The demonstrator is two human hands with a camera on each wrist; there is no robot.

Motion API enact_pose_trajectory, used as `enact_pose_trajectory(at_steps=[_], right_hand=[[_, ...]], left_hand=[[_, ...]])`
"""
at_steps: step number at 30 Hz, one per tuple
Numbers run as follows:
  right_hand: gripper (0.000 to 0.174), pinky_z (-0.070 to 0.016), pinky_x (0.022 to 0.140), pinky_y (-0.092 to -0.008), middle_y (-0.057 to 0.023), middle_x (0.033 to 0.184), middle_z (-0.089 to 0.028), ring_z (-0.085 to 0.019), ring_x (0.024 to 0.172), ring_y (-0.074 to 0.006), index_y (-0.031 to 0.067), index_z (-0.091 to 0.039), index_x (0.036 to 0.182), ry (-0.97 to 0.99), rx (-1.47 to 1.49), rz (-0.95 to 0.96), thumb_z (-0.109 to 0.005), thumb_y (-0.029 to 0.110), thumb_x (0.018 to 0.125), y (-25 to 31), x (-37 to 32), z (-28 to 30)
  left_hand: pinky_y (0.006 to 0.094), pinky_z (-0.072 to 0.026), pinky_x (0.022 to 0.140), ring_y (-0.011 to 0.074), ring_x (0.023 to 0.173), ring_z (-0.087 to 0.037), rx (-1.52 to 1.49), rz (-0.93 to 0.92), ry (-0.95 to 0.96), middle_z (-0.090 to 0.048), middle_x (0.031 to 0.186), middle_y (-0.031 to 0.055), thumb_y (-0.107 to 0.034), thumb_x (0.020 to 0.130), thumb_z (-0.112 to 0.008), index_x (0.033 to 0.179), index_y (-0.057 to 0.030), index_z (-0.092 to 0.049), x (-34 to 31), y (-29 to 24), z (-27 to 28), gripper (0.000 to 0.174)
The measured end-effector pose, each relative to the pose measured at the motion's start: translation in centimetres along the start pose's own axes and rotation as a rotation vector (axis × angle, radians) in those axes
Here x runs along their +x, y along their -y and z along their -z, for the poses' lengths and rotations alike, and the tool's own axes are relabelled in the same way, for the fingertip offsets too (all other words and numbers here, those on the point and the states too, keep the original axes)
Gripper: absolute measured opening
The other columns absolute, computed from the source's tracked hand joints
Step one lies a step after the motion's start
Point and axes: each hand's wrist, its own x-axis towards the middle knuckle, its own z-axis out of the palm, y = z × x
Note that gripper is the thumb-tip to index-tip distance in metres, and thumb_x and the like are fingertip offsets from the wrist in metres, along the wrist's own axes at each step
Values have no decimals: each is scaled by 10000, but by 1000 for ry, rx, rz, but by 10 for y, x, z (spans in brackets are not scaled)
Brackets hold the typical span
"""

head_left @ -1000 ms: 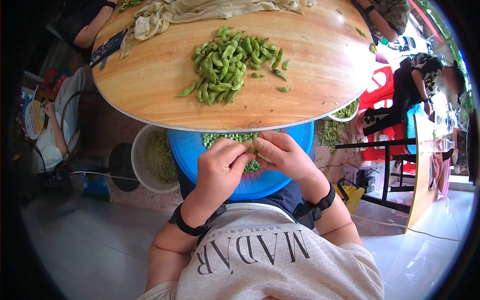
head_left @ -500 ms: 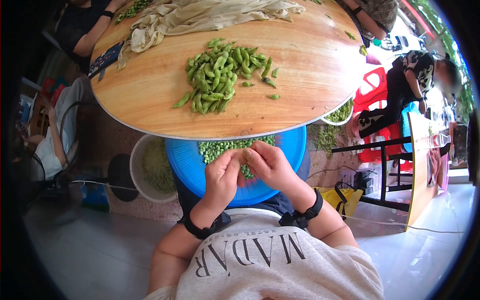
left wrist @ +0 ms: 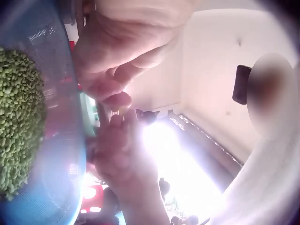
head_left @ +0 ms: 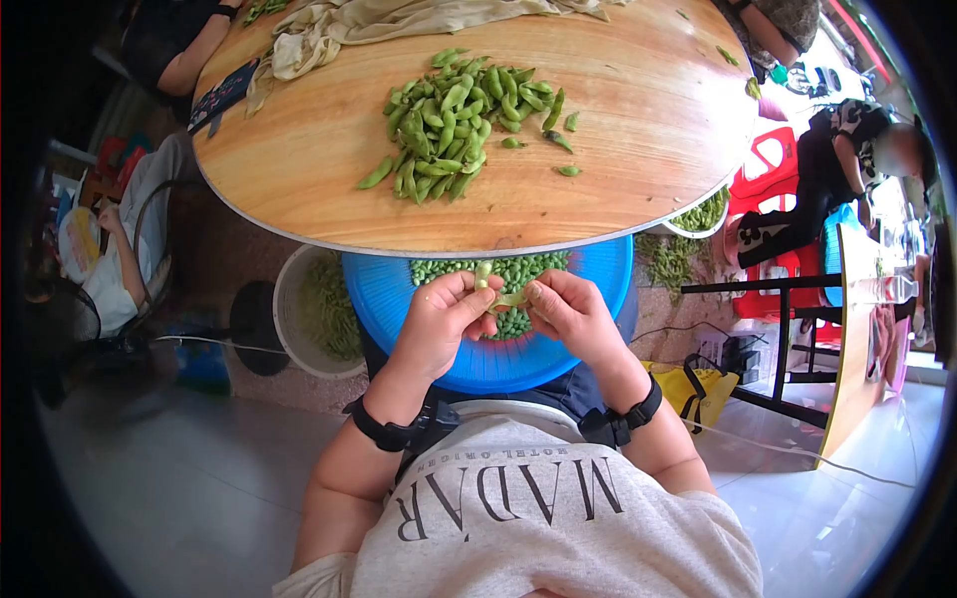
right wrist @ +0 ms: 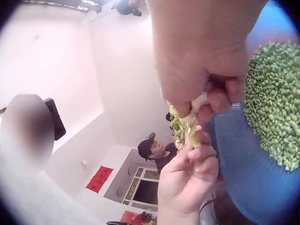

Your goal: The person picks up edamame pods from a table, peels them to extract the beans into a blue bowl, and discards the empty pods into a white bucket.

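Note:
Over the blue basin [head_left: 588, 344], my left hand [head_left: 439, 317] pinches a green soybean pod [head_left: 484, 270] between thumb and fingers. My right hand [head_left: 576, 317] pinches a pale, flattened part of the pod [head_left: 510, 299], which stretches between the two hands. The right wrist view shows the pod [right wrist: 192, 136] at the left fingertips, just below the right fingers. Shelled green soybeans [right wrist: 274, 103] fill the middle of the basin. In the left wrist view the pod is mostly hidden by the fingers.
Unshelled pods [head_left: 449, 130] lie heaped on the round wooden table [head_left: 299, 189], beyond the basin. A beige cloth [head_left: 339, 35] lies at its far side. A white bucket [head_left: 284, 309] stands left of the basin. Other people sit around; a side table [head_left: 842, 369] is at right.
My hands were close together with the pod mostly hidden; now they have moved slightly apart, and the opened pod shows between them. The head view has shifted slightly.

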Motion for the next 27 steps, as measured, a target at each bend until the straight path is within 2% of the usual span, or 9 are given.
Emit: enact_pose_trajectory(at_steps=[1,4,7,8,11,15,18,24,27], right_hand=[[215,-383,495,-231,-14,615,-517,-458,573,-66,14,-578,812,-12,-9,-42,-554,216,882,0,1,2],[171,-418,515,-267,-63,651,-540,-516,580,-132,5,-598,832,-194,-383,327,-643,168,805,8,2,3],[198,-431,585,-263,-44,679,-538,-528,643,-142,-2,-613,906,-162,-484,512,-684,71,736,37,-1,-5],[172,-428,592,-270,-84,738,-564,-542,676,-160,6,-619,879,-112,-564,526,-672,60,724,35,2,-5],[161,-426,587,-271,-82,736,-578,-545,672,-156,4,-621,868,5,-550,487,-670,79,733,23,13,-4],[159,-435,608,-255,-80,740,-597,-558,686,-148,13,-630,843,132,-325,106,-667,128,741,18,12,0],[175,-450,595,-268,-93,726,-604,-577,660,-170,12,-631,833,154,-364,127,-663,133,711,9,14,2],[204,-478,580,-350,-144,689,-609,-592,631,-314,18,-636,825,114,-738,377,-649,103,640,5,16,-6],[201,-480,601,-362,-156,741,-609,-586,669,-341,18,-635,832,7,-825,232,-645,95,647,-7,18,-3]], left_hand=[[185,-380,455,77,509,-510,33,-4,-4,-598,691,24,-140,885,-521,963,-18,-588,0,-1,0,159],[189,-377,464,66,517,-496,182,-24,-32,-603,690,19,-95,869,-530,946,-9,-603,-3,-5,0,137],[182,-353,460,48,512,-464,376,-71,-35,-589,666,5,-68,854,-541,890,-2,-615,-7,-5,-6,105],[180,-345,458,44,507,-451,405,-96,-18,-582,655,0,-61,848,-545,874,0,-616,-10,-8,-10,97],[172,-327,463,36,511,-428,427,-92,48,-561,651,-15,-61,847,-542,857,1,-611,-15,-8,-8,93],[182,-359,516,19,607,-443,317,58,203,-546,707,-36,-65,863,-513,935,11,-610,-17,-3,10,143],[172,-347,520,18,615,-439,293,94,188,-543,714,-40,-75,870,-496,945,14,-601,-20,1,9,157],[187,-394,534,29,613,-487,406,60,146,-568,716,-21,-46,859,-496,927,24,-596,-20,2,3,139],[210,-417,498,53,568,-522,509,22,102,-597,709,15,-28,842,-520,920,39,-590,-16,8,14,125]])
